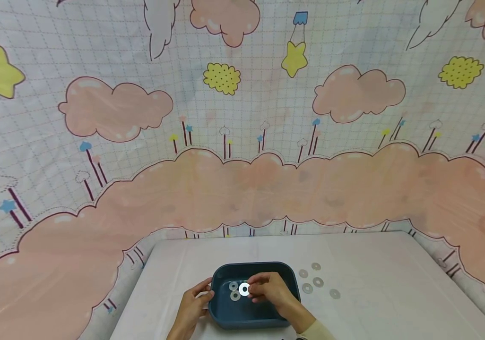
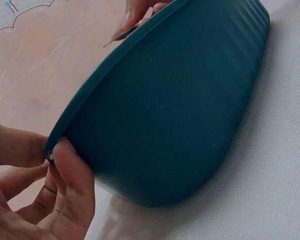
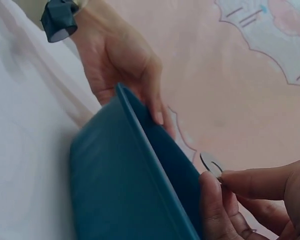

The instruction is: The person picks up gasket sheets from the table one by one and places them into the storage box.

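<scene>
A dark blue rectangular tub (image 1: pixel 254 324) stands on the white table. My left hand (image 1: pixel 192 303) holds its left rim; in the left wrist view the thumb (image 2: pixel 75 167) lies against the outer wall and another finger is at the rim. Over the tub, my right hand (image 1: pixel 270 290) pinches a shiny metal washer (image 1: pixel 244 289) between thumb and fingertips. The right wrist view shows this washer (image 3: pixel 210 165) tilted, close above the rim. Flat washers (image 1: pixel 235 295) lie inside the tub, partly overlapped in view by the held one.
Several more washers (image 1: pixel 318 282) lie loose on the table just right of the tub. The table (image 1: pixel 395 293) has a white cover. Behind it hangs a patterned cloth (image 1: pixel 268 189) with clouds and stars. A dark wrist-worn device (image 3: pixel 59 21) sits on the left wrist.
</scene>
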`<state>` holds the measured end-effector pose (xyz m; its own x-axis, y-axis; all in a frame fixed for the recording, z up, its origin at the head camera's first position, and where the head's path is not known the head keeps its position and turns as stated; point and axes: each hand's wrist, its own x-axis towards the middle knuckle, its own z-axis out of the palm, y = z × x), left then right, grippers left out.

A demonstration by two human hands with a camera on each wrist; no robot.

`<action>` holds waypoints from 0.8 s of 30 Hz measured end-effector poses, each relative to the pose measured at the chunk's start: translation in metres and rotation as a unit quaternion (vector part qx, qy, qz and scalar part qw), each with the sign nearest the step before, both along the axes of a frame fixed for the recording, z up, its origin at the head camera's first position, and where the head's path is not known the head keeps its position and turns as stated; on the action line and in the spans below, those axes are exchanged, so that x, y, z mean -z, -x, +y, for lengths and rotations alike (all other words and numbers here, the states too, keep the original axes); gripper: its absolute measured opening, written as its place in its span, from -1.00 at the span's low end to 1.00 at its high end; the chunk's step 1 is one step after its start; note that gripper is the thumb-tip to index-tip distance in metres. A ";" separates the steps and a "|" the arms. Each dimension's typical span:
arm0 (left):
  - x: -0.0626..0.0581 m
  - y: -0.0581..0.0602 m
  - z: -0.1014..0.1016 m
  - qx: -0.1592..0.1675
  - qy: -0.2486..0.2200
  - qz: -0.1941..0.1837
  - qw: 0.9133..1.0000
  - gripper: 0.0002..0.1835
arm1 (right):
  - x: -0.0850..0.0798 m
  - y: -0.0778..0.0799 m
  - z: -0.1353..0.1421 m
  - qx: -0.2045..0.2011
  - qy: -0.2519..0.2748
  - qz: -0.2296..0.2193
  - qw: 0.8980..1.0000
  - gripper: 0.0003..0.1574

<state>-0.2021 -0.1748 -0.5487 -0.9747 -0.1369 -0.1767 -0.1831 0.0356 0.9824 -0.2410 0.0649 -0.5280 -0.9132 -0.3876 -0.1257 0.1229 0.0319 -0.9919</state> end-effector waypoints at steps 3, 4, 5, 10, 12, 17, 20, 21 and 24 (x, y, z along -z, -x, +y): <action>0.000 0.000 0.000 -0.002 0.001 -0.001 1.000 -0.44 | 0.002 0.000 -0.005 -0.011 -0.006 -0.008 1.000 -0.76; -0.001 0.000 0.000 -0.002 0.001 -0.001 1.000 -0.44 | 0.003 0.000 -0.007 -0.015 -0.007 -0.009 1.000 -0.77; -0.001 0.000 0.000 -0.002 0.002 -0.001 1.000 -0.44 | 0.003 0.000 -0.008 -0.018 -0.010 -0.010 1.000 -0.77; -0.001 -0.001 0.000 -0.002 0.005 -0.002 1.000 -0.44 | 0.007 -0.001 -0.014 -0.028 -0.015 -0.018 0.999 -0.78; -0.001 0.000 -0.001 -0.001 0.006 -0.003 1.000 -0.44 | 0.008 0.000 -0.016 -0.030 -0.020 -0.022 0.999 -0.79; -0.002 0.002 -0.001 0.000 0.007 -0.005 1.000 -0.45 | 0.011 0.001 -0.020 -0.036 -0.033 -0.033 0.998 -0.80; -0.001 0.004 -0.002 -0.001 0.007 -0.007 1.000 -0.45 | 0.012 0.002 -0.021 -0.041 -0.035 -0.037 0.998 -0.80; -0.001 0.005 -0.002 -0.001 0.007 -0.007 1.000 -0.45 | 0.012 0.002 -0.021 -0.042 -0.035 -0.038 0.998 -0.80; -0.002 0.006 -0.003 -0.001 0.007 -0.010 1.000 -0.45 | 0.012 0.003 -0.022 -0.043 -0.035 -0.040 0.998 -0.80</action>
